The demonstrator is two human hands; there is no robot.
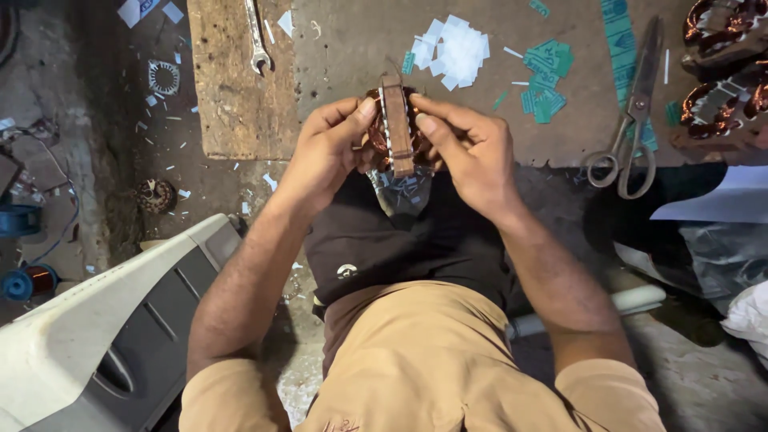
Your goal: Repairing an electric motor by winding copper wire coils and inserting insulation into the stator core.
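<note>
A copper-wound stator is gripped edge-on between left hand and right hand, held near the scissors. Its windings are largely hidden by fingers. More coils beyond the scissors are cut off at the frame edge.

short tan sleeves, tan shirt, dark shorts with a small pale emblem, bare forearms

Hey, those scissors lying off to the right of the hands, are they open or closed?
Nearly shut. The scissors lie flat on the brown board, blades together in one line toward the top, and the two handle loops sit side by side, almost touching.
</note>
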